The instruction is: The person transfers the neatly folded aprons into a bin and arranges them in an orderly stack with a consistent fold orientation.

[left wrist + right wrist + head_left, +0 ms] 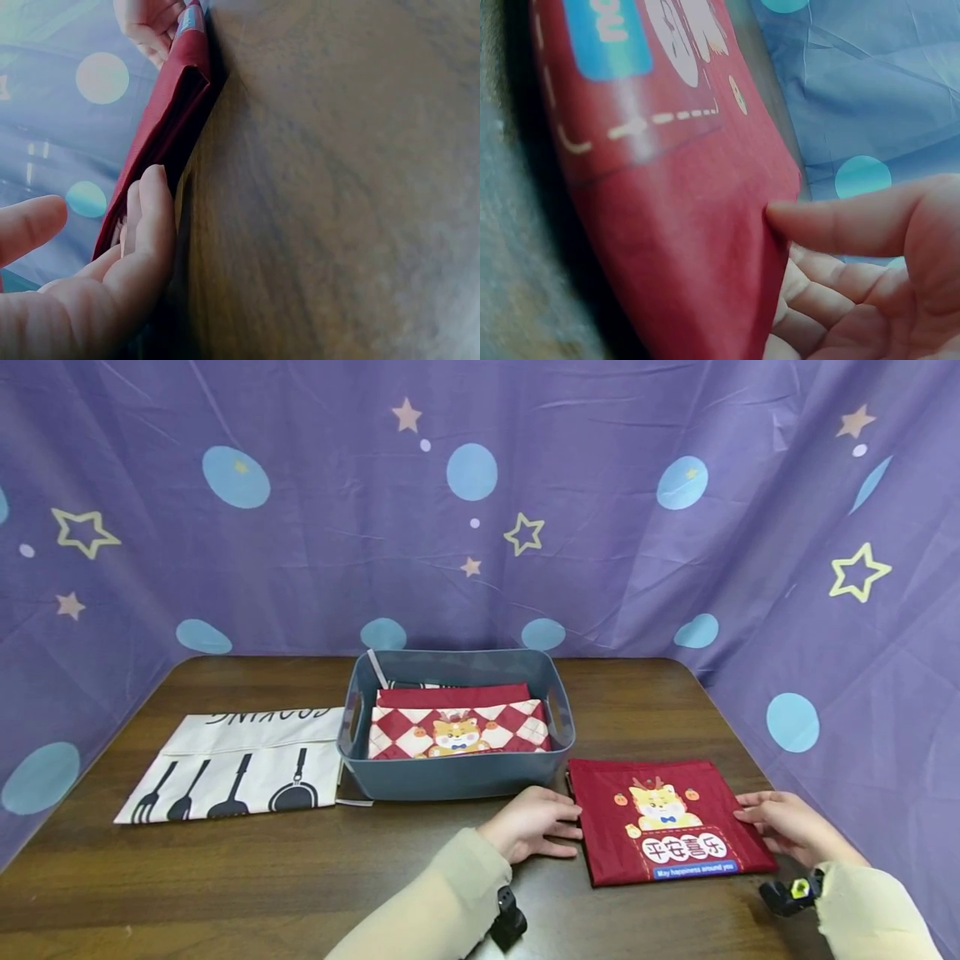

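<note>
A folded red apron (660, 810) with a cartoon deer-horned animal and lettering lies on the table, right of the bin. At its right edge, my right hand (798, 827) pinches the cloth; in the right wrist view the thumb (832, 225) presses on top and the fingers go beneath. My left hand (536, 827) is beside the left edge. Seen from the left wrist, its fingers (154, 217) are nearly straight along the layered folds of the apron (161, 112), thumb held apart. Some of those fingertips are hidden by the cloth.
A blue-grey plastic bin (461, 777) stands at the middle back, with folded red and checked cloths (390, 735) inside and a white strap at its corner. Left of it lies a folded white apron (247, 777) printed with kitchen tools. A purple curtain (480, 585) surrounds the wooden table (225, 885).
</note>
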`<state>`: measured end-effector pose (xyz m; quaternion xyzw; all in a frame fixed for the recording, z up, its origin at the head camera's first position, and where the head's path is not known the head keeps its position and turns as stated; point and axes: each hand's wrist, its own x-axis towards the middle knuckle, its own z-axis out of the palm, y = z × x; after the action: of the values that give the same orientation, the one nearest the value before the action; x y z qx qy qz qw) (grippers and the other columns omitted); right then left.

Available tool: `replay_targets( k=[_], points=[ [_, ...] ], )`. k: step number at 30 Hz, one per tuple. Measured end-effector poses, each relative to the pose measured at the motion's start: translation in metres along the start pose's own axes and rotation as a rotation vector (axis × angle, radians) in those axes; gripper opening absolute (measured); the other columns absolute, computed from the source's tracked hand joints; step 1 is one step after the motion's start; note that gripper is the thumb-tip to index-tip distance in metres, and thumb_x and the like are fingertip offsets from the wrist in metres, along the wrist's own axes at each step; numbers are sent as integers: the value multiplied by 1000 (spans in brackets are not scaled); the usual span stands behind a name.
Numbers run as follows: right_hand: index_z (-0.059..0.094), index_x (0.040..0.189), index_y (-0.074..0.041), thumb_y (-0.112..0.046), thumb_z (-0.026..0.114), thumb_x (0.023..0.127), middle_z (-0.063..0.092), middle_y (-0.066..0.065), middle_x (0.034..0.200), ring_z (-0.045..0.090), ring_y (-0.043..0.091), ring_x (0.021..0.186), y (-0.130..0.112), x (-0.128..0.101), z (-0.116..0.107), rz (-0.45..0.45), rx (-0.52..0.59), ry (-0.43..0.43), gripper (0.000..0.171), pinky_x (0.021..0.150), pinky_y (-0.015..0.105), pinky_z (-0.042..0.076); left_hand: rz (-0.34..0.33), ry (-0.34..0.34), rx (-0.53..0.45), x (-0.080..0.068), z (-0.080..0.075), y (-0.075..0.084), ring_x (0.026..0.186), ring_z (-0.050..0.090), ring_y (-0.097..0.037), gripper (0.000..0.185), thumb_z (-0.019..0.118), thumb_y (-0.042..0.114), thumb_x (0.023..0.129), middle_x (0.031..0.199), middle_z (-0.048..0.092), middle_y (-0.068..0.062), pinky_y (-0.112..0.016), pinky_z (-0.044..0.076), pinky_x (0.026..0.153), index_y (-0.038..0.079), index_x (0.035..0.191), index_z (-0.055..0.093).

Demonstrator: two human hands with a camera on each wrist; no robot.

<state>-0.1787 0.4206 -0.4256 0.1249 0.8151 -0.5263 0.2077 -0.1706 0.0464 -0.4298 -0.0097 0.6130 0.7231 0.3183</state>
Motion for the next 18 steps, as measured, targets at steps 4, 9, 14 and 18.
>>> replay_targets(
  k=[4,9,14,18],
  points=[
    [59,111,4,-19,51,102,68,-5,80,67,9,72,1,-1,0,23,44,3,26,68,31,61,-2,-15,-6,-2,1,1,89,64,-23,42,59,7,96,111,62,-16,-52,57,87,-13,131,48],
    [60,106,-3,-28,49,103,70,-5,82,69,11,75,3,-2,2,23,75,-16,27,70,33,61,-3,-37,-40,-2,3,0,85,62,-21,46,60,5,95,110,63,-16,-54,56,89,-15,133,45],
    [55,106,-4,-33,49,104,71,-6,85,70,11,78,6,-2,7,8,129,-40,30,73,35,61,37,-22,-50,-1,6,-2,81,62,-18,48,63,3,94,107,66,-17,-50,57,88,-16,134,44],
    [56,99,-12,-29,47,105,71,-7,85,70,11,78,9,1,9,-37,202,-107,20,73,32,61,58,-10,-31,-4,9,-1,94,68,-26,54,65,6,94,113,66,-19,-48,58,87,-15,137,40]
  ],
)
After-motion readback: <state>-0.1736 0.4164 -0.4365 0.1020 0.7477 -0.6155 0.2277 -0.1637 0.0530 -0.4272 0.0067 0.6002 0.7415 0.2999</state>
